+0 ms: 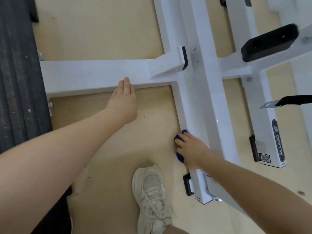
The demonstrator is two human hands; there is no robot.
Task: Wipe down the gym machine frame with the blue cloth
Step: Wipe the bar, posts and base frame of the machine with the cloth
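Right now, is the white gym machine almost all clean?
Hard to say what is already clean: the white frame looks alike everywhere. In hand: the right hand presses the blue cloth against the side of the long bar near its end. The left hand rests flat on the cross bar, holding no cloth. That bar's small dark specks suggest it may need wiping.

- We are stretching our left arm (55, 146) forward, and our left hand (124, 100) is lying flat with the fingers straight and together.
- We are reaching our right arm (256, 186) forward too; our right hand (190, 149) is pressing down with fingers spread and slightly bent.
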